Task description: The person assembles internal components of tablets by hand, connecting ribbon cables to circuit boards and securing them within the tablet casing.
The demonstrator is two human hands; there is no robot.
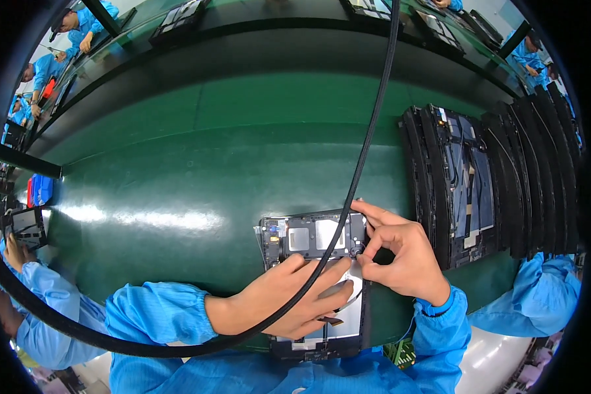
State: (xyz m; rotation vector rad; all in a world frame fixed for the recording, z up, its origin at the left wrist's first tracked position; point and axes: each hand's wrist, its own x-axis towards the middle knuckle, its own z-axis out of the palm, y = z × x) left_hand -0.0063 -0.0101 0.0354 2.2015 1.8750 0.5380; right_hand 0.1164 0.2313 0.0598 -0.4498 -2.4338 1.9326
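Observation:
In front of me on the green bench lies an opened tablet-like device (355, 322), with a black frame and pale inner panels. Across its far part sits a black frame piece (308, 221) with two light rectangular areas. My left hand (285, 295) rests over the device, its fingers stretched out and spread. A small dark flex strip (333, 321) shows beside those fingers. At the right edge of the black piece, the thumb and index finger of my right hand (400, 259) are pinched together. Whatever is between them is too small to make out.
A thick black cable (368, 125) arcs in front of the view. Black trays (538, 171) stand in a row at the right, one bearing a device assembly (469, 177). A blue bin (41, 190) is at the left bench edge. Co-workers in blue sit on both sides and across.

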